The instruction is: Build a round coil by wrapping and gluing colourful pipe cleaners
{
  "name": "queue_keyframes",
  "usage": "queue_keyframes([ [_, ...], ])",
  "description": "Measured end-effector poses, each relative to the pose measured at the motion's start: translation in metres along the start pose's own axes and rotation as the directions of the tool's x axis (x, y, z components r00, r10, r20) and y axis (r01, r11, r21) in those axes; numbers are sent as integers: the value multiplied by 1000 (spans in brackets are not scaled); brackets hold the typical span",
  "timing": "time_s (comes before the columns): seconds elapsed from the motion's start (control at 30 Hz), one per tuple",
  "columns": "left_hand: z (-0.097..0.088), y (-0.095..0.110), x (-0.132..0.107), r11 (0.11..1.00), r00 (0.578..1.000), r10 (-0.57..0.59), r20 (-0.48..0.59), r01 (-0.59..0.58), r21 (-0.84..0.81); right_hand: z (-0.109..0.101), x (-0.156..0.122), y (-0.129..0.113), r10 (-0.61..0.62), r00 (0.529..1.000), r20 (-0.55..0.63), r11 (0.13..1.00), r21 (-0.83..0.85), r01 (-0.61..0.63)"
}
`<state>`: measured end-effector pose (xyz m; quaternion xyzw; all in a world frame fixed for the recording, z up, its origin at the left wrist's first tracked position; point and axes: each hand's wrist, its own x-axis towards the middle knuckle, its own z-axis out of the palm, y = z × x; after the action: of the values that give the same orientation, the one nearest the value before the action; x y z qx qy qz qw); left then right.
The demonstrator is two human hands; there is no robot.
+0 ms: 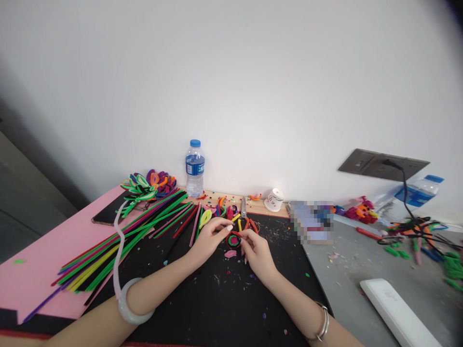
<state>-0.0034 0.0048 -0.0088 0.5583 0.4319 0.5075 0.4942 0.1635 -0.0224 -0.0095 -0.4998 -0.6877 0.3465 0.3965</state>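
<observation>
A small round coil of pipe cleaners (234,240), with red, black and green rings around a pink middle, is between my hands just above the black mat (202,299). My left hand (211,239) pinches its upper left edge between thumb and forefinger. On the right edge, the thumb and fingers of my right hand (258,250) are closed. A pink looped pipe cleaner piece (230,253) lies under the coil. Scissors with orange handles (251,225) rest behind my right hand. Beside my left hand is a yellow looped piece (205,218).
Long pipe cleaners (123,246) spread over the left side. Near the wall stand a water bottle (195,168) and a tilted paper cup (274,200). Pipe cleaner flowers (141,187) lie at back left. At right are a white device (394,308) and a black cable (405,193).
</observation>
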Motion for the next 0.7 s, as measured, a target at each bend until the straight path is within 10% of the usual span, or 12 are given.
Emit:
queue_keyframes([
  [0.7, -1, -2, -2, 996, 996, 67, 55, -70, 63, 2, -1, 0, -90, 996, -8, 991, -104, 89],
])
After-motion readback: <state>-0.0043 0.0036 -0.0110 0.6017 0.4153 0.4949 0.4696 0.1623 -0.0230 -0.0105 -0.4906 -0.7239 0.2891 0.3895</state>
